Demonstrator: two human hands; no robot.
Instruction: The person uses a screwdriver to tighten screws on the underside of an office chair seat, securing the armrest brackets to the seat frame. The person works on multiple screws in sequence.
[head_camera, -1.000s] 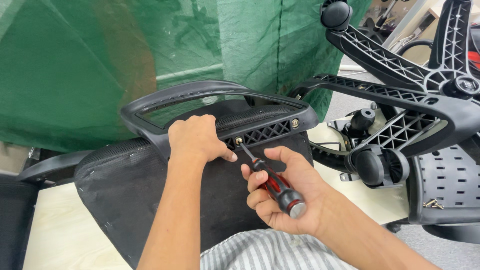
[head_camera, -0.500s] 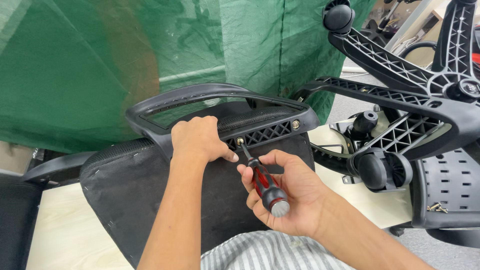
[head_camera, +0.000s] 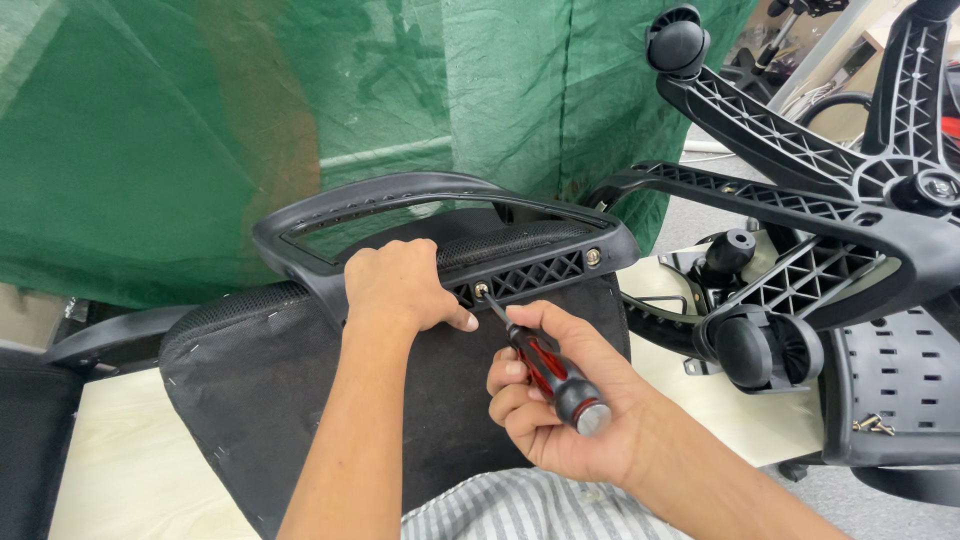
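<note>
Left hand (head_camera: 398, 285): gripping black armrest (head_camera: 440, 215), fingers curled over its bracket.
Right hand (head_camera: 560, 405): closed round red-black screwdriver (head_camera: 535, 360).
Screwdriver tip: on left screw (head_camera: 481, 290) of armrest bracket.
Right of armrest: upturned chair base (head_camera: 850, 200), casters.

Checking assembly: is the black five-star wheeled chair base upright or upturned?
Upturned: the black five-star chair base has its caster wheels pointing up.
</note>
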